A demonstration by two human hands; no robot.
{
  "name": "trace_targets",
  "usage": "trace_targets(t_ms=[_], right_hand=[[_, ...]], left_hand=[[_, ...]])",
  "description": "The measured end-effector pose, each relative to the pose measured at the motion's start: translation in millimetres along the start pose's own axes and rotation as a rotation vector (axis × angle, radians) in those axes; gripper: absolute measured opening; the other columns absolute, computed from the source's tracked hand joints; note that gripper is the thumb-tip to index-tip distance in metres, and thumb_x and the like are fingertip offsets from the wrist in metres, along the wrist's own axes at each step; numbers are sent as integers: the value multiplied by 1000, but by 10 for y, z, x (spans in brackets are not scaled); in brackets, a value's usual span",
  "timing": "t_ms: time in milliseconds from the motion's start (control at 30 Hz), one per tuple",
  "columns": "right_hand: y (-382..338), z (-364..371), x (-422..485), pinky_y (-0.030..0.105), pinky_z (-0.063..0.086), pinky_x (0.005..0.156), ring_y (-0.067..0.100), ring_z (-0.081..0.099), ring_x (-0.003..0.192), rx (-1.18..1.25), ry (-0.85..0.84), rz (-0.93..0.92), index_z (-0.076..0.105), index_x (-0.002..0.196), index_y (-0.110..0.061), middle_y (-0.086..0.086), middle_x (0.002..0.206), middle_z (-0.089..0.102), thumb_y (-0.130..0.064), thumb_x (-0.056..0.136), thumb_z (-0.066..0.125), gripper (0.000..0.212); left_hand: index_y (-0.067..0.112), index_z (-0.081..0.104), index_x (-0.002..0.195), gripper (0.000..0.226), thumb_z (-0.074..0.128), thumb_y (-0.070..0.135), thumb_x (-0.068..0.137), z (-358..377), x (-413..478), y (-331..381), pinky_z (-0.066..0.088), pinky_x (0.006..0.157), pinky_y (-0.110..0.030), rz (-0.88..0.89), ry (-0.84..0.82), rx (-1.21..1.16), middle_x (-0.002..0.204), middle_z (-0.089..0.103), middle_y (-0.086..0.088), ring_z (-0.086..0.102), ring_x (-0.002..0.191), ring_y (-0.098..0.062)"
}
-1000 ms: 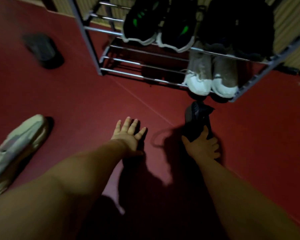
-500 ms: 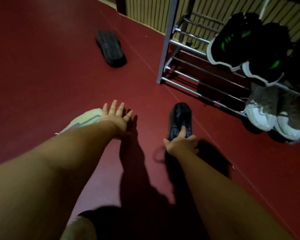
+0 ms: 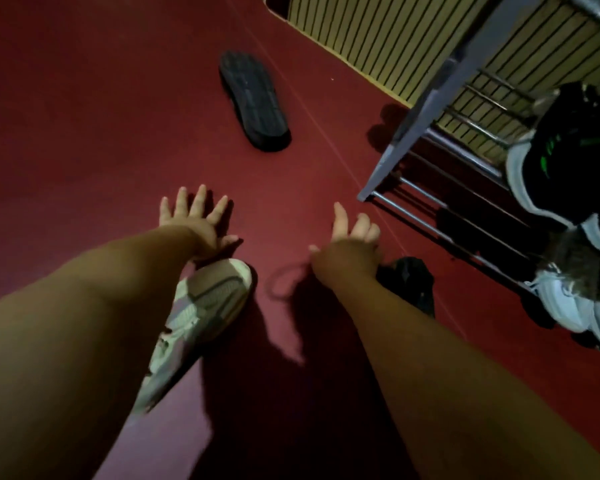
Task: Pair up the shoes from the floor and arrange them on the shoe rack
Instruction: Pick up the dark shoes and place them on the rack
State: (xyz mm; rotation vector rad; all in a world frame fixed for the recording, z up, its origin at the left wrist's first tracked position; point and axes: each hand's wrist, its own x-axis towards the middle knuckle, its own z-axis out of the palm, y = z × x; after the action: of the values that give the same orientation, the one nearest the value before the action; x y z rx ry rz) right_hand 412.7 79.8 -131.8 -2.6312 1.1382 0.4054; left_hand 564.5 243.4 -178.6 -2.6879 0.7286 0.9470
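A black sandal [image 3: 253, 102] lies sole-up on the red floor ahead, well beyond both hands. Its black mate [image 3: 409, 282] lies on the floor beside my right forearm, near the rack. My right hand [image 3: 347, 247] hovers open above the floor, holding nothing. My left hand [image 3: 194, 220] is open with fingers spread, just above the toe of a pale grey sneaker [image 3: 194, 317] lying under my left forearm. The metal shoe rack [image 3: 440, 95] stands at the right, holding black sneakers with green marks [image 3: 561, 150] and grey-white sneakers [image 3: 575, 299] below them.
A ribbed yellowish wall [image 3: 378, 39] runs behind the rack at the upper right. A thin dark loop [image 3: 284, 282] lies on the floor between my arms. The red floor stretches open to the left and ahead.
My right hand let go of the black sandal, which now lies by the rack, and both hands reached forward. The view swung left, bringing the sole-up sandal closer to centre.
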Motion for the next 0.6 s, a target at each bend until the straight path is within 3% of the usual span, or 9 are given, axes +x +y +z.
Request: trace_targets(t_ms=[100, 200, 300, 467, 600], right_hand=[[-398, -51, 401, 43, 16, 112, 33, 13, 139, 109, 30, -45, 5, 149, -30, 14, 154, 5, -47, 86, 57, 84], [-742, -63, 906, 43, 18, 111, 33, 17, 139, 96, 35, -56, 5, 149, -31, 15, 155, 7, -51, 83, 60, 89], [-1083, -42, 1449, 44, 16, 112, 33, 11, 142, 77, -33, -29, 0, 149, -34, 13, 157, 2, -58, 81, 58, 92], [-1590, 19, 2015, 45, 17, 113, 37, 12, 142, 120, -104, -18, -6, 149, -31, 19, 156, -3, -62, 83, 53, 94], [-1723, 211, 2046, 41, 22, 111, 35, 27, 133, 163, 61, -14, 3, 150, -29, 23, 151, 11, -53, 87, 53, 84]], left_hand=[[45, -13, 146, 75, 13, 77, 84, 270, 212, -261, -7, 113, -58, 7, 156, -45, 157, -22, -1, -19, 143, -35], [45, 6, 148, 75, 11, 78, 81, 466, 274, -320, -6, 113, -57, 65, 403, -89, 160, -1, -1, -7, 145, -35], [44, 5, 147, 75, 9, 76, 80, 512, 327, -317, -7, 114, -56, 72, 441, -86, 160, 0, -1, -7, 145, -34], [45, -17, 141, 73, -5, 75, 76, 530, 356, -327, -10, 113, -57, 54, 432, -64, 154, -23, 1, -20, 143, -33], [45, -24, 138, 72, -3, 76, 77, 539, 389, -340, -15, 112, -56, 45, 421, -70, 150, -30, 1, -28, 139, -30]])
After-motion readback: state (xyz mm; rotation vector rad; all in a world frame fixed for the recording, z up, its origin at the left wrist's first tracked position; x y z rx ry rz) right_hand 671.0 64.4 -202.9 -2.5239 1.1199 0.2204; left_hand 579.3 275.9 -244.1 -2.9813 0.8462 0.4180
